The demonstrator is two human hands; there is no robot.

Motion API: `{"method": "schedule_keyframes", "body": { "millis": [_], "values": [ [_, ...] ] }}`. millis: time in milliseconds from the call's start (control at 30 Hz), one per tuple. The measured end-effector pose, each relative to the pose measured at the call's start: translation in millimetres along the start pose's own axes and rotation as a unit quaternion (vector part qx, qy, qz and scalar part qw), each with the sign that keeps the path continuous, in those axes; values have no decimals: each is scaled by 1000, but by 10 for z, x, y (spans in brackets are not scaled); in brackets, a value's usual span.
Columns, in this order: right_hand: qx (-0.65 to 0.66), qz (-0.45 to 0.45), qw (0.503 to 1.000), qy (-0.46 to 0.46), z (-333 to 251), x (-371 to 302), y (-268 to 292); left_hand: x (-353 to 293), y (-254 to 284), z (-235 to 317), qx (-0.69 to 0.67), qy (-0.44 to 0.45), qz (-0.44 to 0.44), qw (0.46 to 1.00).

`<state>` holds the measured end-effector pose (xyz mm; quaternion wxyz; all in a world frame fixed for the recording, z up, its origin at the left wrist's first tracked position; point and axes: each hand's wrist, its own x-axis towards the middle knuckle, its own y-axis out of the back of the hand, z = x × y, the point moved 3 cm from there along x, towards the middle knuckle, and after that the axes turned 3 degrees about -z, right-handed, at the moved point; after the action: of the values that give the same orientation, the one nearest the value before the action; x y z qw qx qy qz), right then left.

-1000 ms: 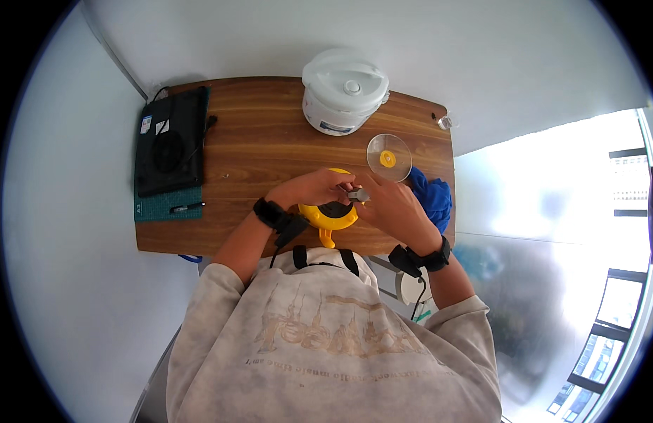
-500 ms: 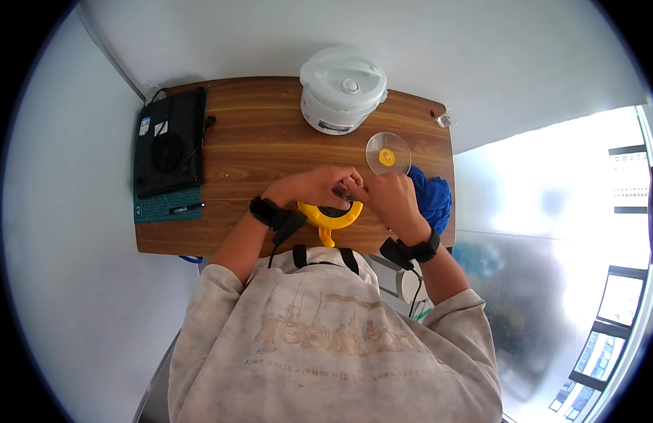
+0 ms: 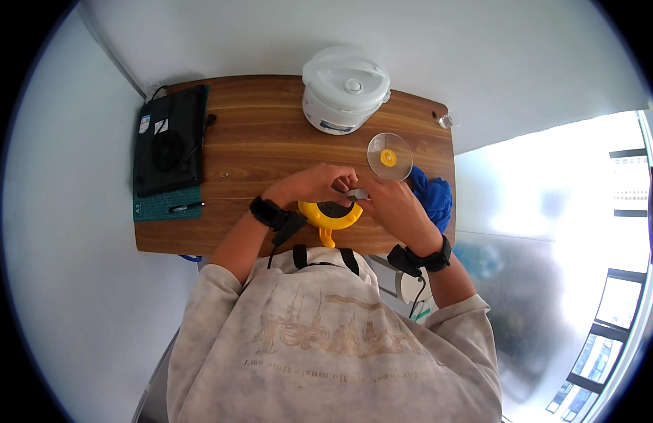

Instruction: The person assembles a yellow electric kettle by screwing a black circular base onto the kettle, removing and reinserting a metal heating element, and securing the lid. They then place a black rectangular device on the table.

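Both my hands meet above a round yellow pot (image 3: pixel 329 220) with a dark inside, whose yellow handle points toward me. My right hand (image 3: pixel 397 206) is closed on a small grey flat piece (image 3: pixel 356 194), too small to name surely. My left hand (image 3: pixel 316 185) is curled beside that piece, with its fingertips near or against it; whether it also grips something is hidden. Beyond my right hand lies a clear glass lid (image 3: pixel 390 156) with a yellow knob. A blue cloth (image 3: pixel 432 199) is bunched just right of that hand.
A white rice cooker (image 3: pixel 345 92) stands at the back of the wooden table (image 3: pixel 256 134). On the left, a black induction cooker (image 3: pixel 171 144) rests on a green cutting mat (image 3: pixel 146 210) with a black pen (image 3: pixel 187 207). A small clear glass (image 3: pixel 447 121) sits at the far right corner.
My right hand has turned and shifted slightly right and down, so the grey piece shows more plainly. My left hand has stayed nearly in place.
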<state>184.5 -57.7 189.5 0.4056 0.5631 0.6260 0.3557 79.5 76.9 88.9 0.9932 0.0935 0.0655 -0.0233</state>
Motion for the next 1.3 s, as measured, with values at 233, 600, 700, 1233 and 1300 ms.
{"method": "schedule_keyframes", "body": {
  "millis": [233,600,700,1233,1300],
  "values": [
    [-83,-17,995,-61,6,135,-54,-3,-14,-484,158,87,79,980],
    [-137,91,984,-64,-3,111,-214,-42,-7,-1040,185,157,164,956],
    [-96,92,990,-41,40,99,-300,-53,17,-983,183,168,158,956],
    [-102,0,995,3,100,171,-240,-47,18,-1090,160,167,161,960],
    [-162,-35,984,-61,86,216,-198,-50,13,-1102,156,176,153,960]
  ]
}}
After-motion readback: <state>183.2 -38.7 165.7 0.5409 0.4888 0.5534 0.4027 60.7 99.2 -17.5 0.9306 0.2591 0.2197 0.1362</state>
